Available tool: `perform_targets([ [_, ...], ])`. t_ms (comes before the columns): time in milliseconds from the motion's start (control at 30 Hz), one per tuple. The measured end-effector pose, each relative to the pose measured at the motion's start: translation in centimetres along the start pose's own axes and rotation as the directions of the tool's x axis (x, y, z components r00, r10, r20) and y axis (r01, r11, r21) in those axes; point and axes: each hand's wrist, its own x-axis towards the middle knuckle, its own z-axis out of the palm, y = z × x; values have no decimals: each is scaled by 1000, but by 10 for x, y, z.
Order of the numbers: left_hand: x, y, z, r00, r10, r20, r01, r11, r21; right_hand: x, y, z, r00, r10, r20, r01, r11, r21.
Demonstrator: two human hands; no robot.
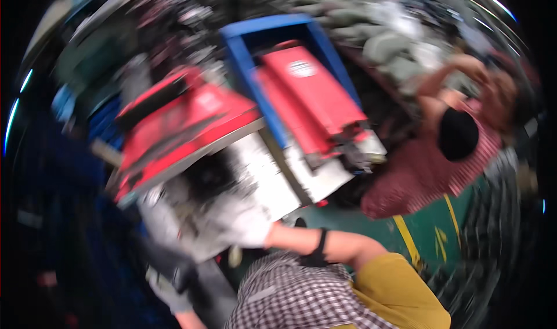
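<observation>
Motion blur covers much of the view. My right hand (243, 220), in a white glove, reaches left over a pale work surface (267, 172) below a red machine housing (191, 120); its fingers are smeared and merge with the pale surface. At lower left is my left hand (168, 291), in a light glove, beside a dark object (184, 274) that I cannot make out. Whether either hand holds anything does not show.
Beyond the surface, a blue open-topped frame (270, 23) surrounds a long red machine body (313, 91). A co-worker in a red patterned top (406, 178) is at right. Grey-green bundles (386, 48) are heaped behind. Yellow lines (407, 239) mark the green floor.
</observation>
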Motion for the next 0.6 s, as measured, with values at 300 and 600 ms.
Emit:
perform_targets([
  [300,-32,-93,-85,613,-556,-561,349,828,-439,-26,23,26,982,191,7,-187,967,-172],
  [600,73,-148,-209,615,-324,-719,289,941,-177,-34,30,38,975,221,29,-213,961,-178],
])
